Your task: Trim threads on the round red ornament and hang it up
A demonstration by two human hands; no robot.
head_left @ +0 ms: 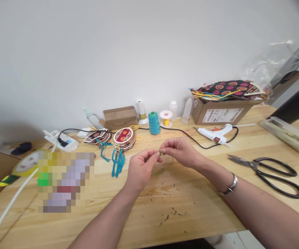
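Over the middle of the wooden table, my left hand [144, 166] and my right hand [180, 150] meet fingertip to fingertip. Both are closed in a pinch on a small olive-gold piece of cord [160, 152]; a thin strand curves below the right fingers, and most of the piece is hidden. Beyond my left hand lies a stack of round red patterned ornaments [124, 137] with teal cord tassels [118, 162]. A second patterned stack [97, 136] is left of it. Behind my hands stand a teal thread cone [154, 123] and a spool of yellow cord [166, 119].
Black-handled scissors [268, 173] and a white glue gun [215, 134] lie at the right, the gun's black cable running along the back. A cardboard box [216, 112] holds patterned pieces. A power strip [64, 141] is at left. Dark scraps [168, 217] litter the table front.
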